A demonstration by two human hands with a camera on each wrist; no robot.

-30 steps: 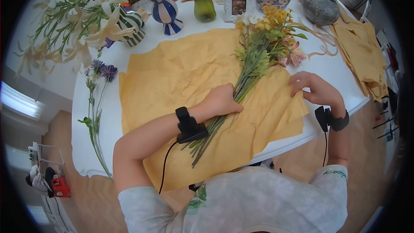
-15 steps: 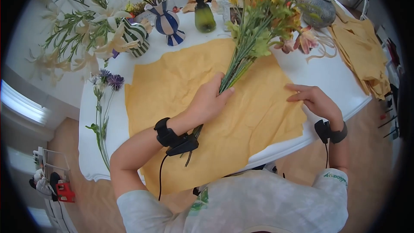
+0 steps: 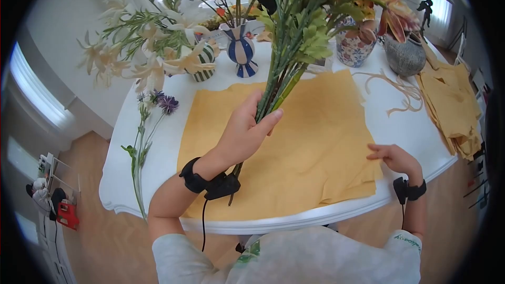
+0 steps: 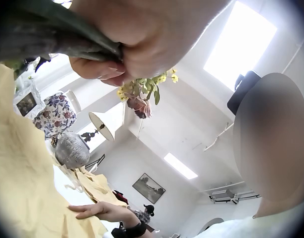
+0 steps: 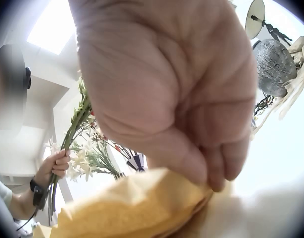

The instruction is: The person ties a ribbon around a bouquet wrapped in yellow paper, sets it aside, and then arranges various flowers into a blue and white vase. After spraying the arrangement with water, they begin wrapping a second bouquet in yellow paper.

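Observation:
My left hand [image 3: 244,131] grips the stems of a bouquet [image 3: 294,47] with green leaves and yellow and pink blooms, raised over a sheet of yellow wrapping paper [image 3: 294,152]. Its fingers wrap the stems [image 4: 58,29] in the left wrist view, and the lower stem ends pass behind the wrist. At the paper's right edge is my right hand [image 3: 394,159]. In the right wrist view its thumb [image 5: 184,158] and fingertips come together at the edge of the paper [image 5: 127,203], pinching it.
Loose purple and white flowers [image 3: 142,142] lie left of the paper. Behind stand a striped blue vase [image 3: 242,55], a green-striped vase with lilies [image 3: 204,68], a floral pot [image 3: 355,50] and a grey pot [image 3: 405,55]. Folded yellow paper [image 3: 452,108] and ribbon [image 3: 405,92] lie right.
My left hand has lifted the bouquet off the paper and brought it upright, closer to the head camera. The paper lies flatter; my right hand stays by its right edge.

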